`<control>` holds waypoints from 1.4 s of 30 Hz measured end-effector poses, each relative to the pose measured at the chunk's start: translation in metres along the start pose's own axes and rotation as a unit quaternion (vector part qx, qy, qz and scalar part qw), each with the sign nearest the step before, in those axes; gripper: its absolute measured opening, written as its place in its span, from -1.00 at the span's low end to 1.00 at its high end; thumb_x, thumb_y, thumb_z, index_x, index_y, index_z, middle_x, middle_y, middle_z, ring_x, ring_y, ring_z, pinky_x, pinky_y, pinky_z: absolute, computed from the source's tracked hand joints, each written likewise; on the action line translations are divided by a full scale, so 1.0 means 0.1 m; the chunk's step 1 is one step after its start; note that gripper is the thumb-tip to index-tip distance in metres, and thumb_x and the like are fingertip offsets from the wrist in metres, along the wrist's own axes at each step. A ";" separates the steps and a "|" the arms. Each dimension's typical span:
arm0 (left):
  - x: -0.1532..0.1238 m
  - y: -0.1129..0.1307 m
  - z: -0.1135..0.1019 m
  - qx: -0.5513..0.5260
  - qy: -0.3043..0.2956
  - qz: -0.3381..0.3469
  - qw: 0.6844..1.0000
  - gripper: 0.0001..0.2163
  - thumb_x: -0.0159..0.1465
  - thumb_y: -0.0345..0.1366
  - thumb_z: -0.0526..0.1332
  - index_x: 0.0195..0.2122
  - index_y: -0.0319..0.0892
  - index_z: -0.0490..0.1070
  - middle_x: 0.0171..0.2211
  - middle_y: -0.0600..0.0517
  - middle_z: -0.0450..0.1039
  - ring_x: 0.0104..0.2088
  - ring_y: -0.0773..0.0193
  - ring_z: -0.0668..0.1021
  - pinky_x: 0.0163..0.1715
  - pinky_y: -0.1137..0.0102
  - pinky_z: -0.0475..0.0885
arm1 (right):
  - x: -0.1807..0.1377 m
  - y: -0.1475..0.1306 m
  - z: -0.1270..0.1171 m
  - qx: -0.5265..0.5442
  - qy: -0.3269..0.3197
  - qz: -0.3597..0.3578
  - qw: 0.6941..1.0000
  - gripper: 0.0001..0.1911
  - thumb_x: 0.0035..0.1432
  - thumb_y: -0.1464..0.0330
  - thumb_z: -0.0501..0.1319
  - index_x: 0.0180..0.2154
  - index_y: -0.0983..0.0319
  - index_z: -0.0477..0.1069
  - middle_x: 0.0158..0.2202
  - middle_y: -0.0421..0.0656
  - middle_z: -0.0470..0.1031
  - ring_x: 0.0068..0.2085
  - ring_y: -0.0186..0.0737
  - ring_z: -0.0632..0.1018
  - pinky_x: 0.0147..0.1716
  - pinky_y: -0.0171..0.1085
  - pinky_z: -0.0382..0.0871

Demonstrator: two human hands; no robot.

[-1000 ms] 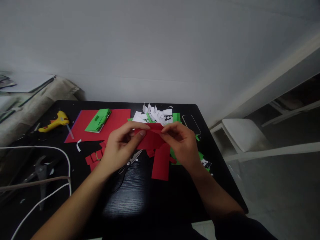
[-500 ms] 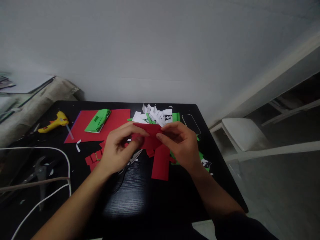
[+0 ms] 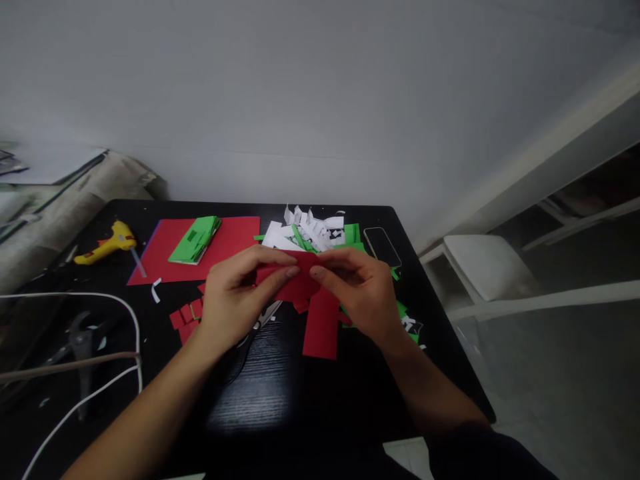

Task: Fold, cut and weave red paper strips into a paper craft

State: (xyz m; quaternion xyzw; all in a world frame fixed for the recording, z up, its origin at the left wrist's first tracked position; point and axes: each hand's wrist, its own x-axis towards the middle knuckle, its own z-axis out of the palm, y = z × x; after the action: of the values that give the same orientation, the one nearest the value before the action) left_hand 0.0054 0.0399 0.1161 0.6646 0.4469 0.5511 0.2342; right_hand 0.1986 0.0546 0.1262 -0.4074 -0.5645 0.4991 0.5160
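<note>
Between my hands is a piece of red paper [image 3: 296,285], pinched along its upper edge above the table. My left hand [image 3: 240,293] is closed on its left part, thumb in front and fingers behind. On the right side my right hand [image 3: 357,287] pinches the same paper between thumb and fingers. Just under it a red paper strip [image 3: 321,327] lies at a slant on the table. Scissors [image 3: 267,315] rest partly hidden beside my left hand. Small folded red pieces [image 3: 187,317] lie left of my left wrist.
On the black table [image 3: 265,393] are white paper scraps [image 3: 313,232], green paper pieces [image 3: 353,233], a phone [image 3: 382,247], a red sheet [image 3: 235,233] under a green paper stack [image 3: 195,240], a yellow glue gun [image 3: 107,244], pliers [image 3: 83,353] and a white cable [image 3: 137,333]. A white stool [image 3: 487,267] stands right.
The top edge of the red paper has tilted and dropped slightly, and my fingertips have come closer together along it. Both hands keep their pinch.
</note>
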 end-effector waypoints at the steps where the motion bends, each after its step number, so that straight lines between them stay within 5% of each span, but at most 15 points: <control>1: 0.00 0.01 0.00 0.004 0.001 0.000 1.000 -0.93 0.30 -0.32 0.42 -0.21 -0.02 0.62 -0.30 0.09 0.64 -0.30 0.28 0.63 -0.27 0.34 0.56 | 0.01 0.00 0.00 0.000 -0.005 0.001 1.000 -0.83 0.08 0.33 0.50 -0.25 0.14 0.63 -0.30 -0.19 0.72 -0.24 -0.17 0.74 -0.16 -0.17 0.70; 17: 0.03 0.04 0.01 -0.123 0.031 -0.086 0.988 -0.86 0.27 -0.35 0.42 -0.20 -0.10 0.50 -0.45 0.13 0.49 -0.52 0.40 0.47 -0.58 0.49 0.33 | 0.02 -0.01 -0.05 -0.033 -0.001 0.005 0.999 -0.91 0.16 0.29 0.45 -0.30 0.15 0.64 -0.33 -0.19 0.71 -0.28 -0.18 0.71 -0.25 -0.19 0.67; 30: 0.06 0.05 0.01 -0.159 0.012 -0.111 0.981 -0.86 0.28 -0.36 0.40 -0.19 -0.11 0.47 -0.48 0.12 0.52 -0.54 0.42 0.49 -0.58 0.52 0.36 | 0.02 -0.01 -0.02 -0.046 -0.003 0.022 0.999 -0.89 0.17 0.26 0.44 -0.33 0.16 0.65 -0.40 -0.20 0.69 -0.40 -0.23 0.67 -0.43 -0.26 0.61; 42: 0.08 -0.02 -0.06 -0.139 0.039 -0.093 0.985 -0.83 0.29 -0.35 0.40 -0.13 -0.10 0.48 -0.45 0.11 0.55 -0.46 0.38 0.54 -0.47 0.50 0.41 | 0.04 0.01 -0.09 -0.069 0.000 -0.001 0.998 -0.86 0.21 0.23 0.43 -0.30 0.17 0.65 -0.36 -0.19 0.69 -0.33 -0.21 0.66 -0.34 -0.24 0.57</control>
State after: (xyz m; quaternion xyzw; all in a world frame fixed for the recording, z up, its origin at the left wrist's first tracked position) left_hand -0.0010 0.0465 0.1206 0.5588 0.4349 0.6094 0.3568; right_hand 0.2068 0.0604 0.1255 -0.4418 -0.5980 0.4580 0.4873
